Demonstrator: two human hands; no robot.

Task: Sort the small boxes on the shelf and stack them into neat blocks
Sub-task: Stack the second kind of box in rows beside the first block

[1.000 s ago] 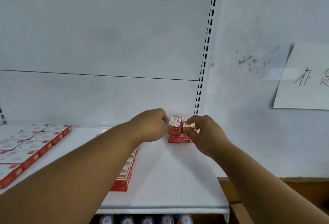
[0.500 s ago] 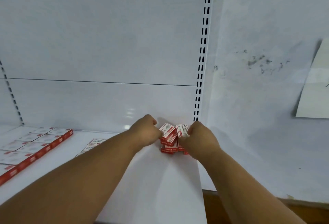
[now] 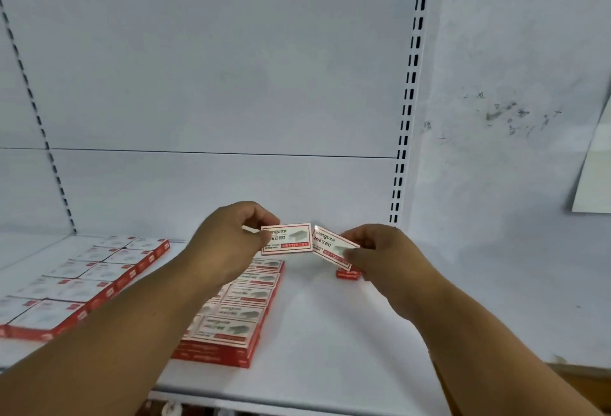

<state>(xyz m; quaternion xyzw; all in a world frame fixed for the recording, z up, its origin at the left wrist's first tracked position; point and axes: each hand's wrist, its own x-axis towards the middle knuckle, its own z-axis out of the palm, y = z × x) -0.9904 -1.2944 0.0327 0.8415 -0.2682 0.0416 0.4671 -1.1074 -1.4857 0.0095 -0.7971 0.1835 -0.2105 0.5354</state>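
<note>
My left hand (image 3: 228, 243) holds one small red-and-white staple box (image 3: 287, 239) above the white shelf (image 3: 330, 333), its printed face toward me. My right hand (image 3: 380, 257) holds a second such box (image 3: 330, 245), tilted, its corner touching the first. A little red pile of boxes (image 3: 347, 274) remains at the shelf's back right, mostly hidden behind my right hand. A neat block of the same boxes (image 3: 238, 310) lies under my left forearm. Another flat block (image 3: 82, 280) covers the shelf's left part.
A slotted upright (image 3: 408, 98) runs down the back panel just right of my hands. The white side wall on the right carries a paper note (image 3: 595, 167). Bottle caps (image 3: 168, 410) peek out below the shelf's front edge.
Both hands have lifted a box each off the small back pile and raised them toward me, faces turned up. The camera has swung left, showing more of the stacked blocks.
</note>
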